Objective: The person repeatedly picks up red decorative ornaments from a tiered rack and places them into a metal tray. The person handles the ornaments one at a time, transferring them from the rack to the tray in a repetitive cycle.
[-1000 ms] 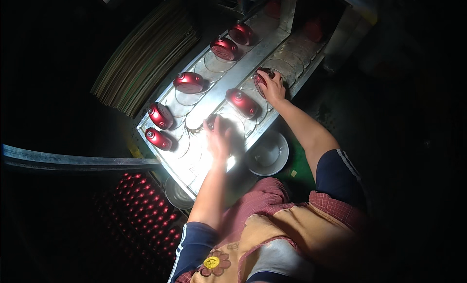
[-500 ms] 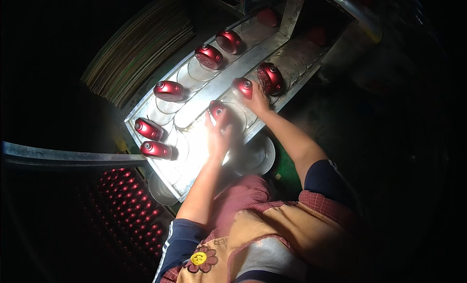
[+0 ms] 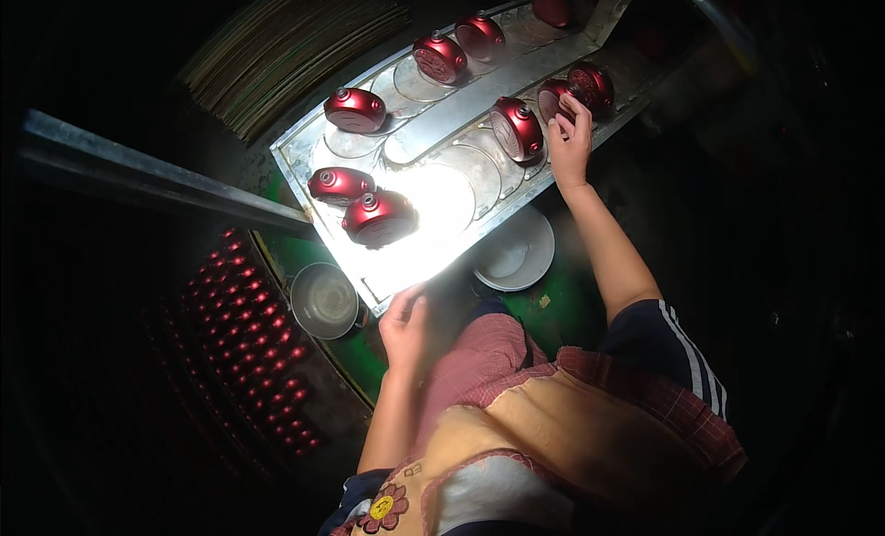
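right hand (image 3: 570,138): reaches to the far right of the lit metal tray (image 3: 461,121); fingers bent onto a red round flask-shaped part (image 3: 556,100), with a second red part (image 3: 591,86) touching it on the far side. grip looks closed lightly on the nearer part, though the thumb side is hidden.
left hand (image 3: 406,326): rests at the near edge of the tray, fingers loose, grip released, holding nothing.
tray contents: red parts sit in two rows of round recesses; one (image 3: 516,128) stands on edge just left of the right hand, two (image 3: 378,218) (image 3: 339,183) lie at the near left under glare.
nearby: small metal pot (image 3: 324,301) near left, shallow dish (image 3: 516,255) near right, racks of red caps (image 3: 249,333) in the dark at left.
handling advice: judged best to take one part only, clear of its neighbour, and lift straight so the upright part beside it is not knocked.
risk: glare hides the near recesses; seat by feel with care.
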A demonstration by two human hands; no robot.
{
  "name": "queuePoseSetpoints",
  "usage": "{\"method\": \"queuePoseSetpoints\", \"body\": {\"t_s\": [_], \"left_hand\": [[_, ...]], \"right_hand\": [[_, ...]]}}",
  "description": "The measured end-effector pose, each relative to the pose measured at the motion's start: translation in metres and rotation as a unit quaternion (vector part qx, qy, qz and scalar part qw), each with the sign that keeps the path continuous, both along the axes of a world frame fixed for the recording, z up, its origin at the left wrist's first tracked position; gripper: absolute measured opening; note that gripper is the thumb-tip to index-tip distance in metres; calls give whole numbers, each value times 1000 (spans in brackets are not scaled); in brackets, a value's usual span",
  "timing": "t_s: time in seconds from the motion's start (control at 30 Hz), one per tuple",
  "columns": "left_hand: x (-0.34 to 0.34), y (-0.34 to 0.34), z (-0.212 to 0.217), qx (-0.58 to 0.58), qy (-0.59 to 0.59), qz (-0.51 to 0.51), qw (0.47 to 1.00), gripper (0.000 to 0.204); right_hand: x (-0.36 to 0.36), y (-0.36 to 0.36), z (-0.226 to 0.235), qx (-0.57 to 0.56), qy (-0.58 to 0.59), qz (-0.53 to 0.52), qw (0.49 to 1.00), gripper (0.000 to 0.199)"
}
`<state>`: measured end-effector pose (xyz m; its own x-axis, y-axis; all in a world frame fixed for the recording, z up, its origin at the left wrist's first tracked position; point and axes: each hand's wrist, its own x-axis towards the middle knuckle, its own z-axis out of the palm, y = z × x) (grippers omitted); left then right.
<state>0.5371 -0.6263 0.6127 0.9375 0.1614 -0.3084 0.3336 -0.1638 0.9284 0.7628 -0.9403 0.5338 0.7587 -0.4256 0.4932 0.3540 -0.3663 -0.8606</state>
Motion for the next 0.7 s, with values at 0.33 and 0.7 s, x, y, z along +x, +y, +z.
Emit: {"method": "queuePoseSetpoints", "body": {"t_s": [0.33, 0.7], "left_hand": [[-240, 238, -12, -90, 3, 227, 970, 25], [-540, 435, -175, -169, 112, 572, 795, 25]], "right_hand": [[-289, 357, 74, 129, 169, 475, 854, 26], [-399, 673, -24, -285, 305, 771, 480, 37]]}}
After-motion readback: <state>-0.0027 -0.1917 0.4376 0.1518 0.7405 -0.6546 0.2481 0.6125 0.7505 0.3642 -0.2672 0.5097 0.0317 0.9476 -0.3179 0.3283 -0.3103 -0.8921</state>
